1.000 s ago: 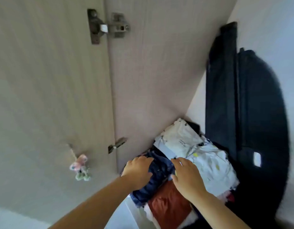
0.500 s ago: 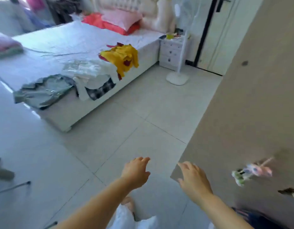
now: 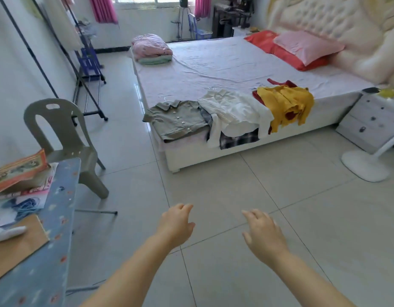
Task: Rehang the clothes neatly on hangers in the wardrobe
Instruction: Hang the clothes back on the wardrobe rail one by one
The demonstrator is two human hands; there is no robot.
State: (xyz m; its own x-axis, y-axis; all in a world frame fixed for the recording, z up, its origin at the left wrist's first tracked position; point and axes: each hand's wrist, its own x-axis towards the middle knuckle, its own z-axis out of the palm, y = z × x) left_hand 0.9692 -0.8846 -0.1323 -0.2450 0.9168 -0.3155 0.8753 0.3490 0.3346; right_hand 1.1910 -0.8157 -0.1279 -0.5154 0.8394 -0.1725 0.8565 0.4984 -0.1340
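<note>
A home bedroom: bed (image 3: 236,63), pillows (image 3: 306,46), nightstand (image 3: 368,122), tiled floor (image 3: 258,196).

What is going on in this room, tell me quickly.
A person is facing the bed with both hands out and empty: left hand, right hand. Along the near edge lie a grey-green shirt, a white garment and a yellow garment, not yet hung. Neither hand touches them. No wardrobe is in view.

A checked garment (image 3: 240,138) lies mostly hidden under the white clothes (image 3: 233,114) at the bed's near edge. A red garment (image 3: 278,82) peeks from beneath the yellow one (image 3: 284,100). The table (image 3: 47,251) is cut off at the left edge.
</note>
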